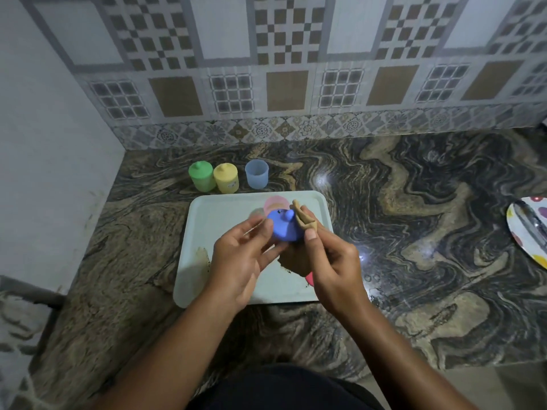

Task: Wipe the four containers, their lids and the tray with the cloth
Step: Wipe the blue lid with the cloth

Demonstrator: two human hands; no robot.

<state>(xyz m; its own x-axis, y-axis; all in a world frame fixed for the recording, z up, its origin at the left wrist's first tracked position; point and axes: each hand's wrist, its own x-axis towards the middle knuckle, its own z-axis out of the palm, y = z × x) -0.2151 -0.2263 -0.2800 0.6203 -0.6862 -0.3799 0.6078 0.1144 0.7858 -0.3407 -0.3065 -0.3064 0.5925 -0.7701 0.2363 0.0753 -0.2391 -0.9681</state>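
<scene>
Above the pale tray [213, 220], my left hand [239, 261] holds a blue lid [282, 226] with a knob by its rim. My right hand [328, 258] grips a tan cloth [305, 221] and presses it against the lid's right side. A pink container [275, 204] stands on the tray behind the lid, partly hidden. A bit of pink lid [309, 280] shows under my right wrist. Behind the tray stand a green container [202, 176] and a yellow container [226, 178], both lidded, and an open blue container [257, 174].
The tray has a brown smear [202, 255] near its left edge. A spotted plate [529, 229] with a metal utensil lies at the counter's right edge. A tiled wall runs behind the marbled counter [414, 232], and a white wall closes the left side.
</scene>
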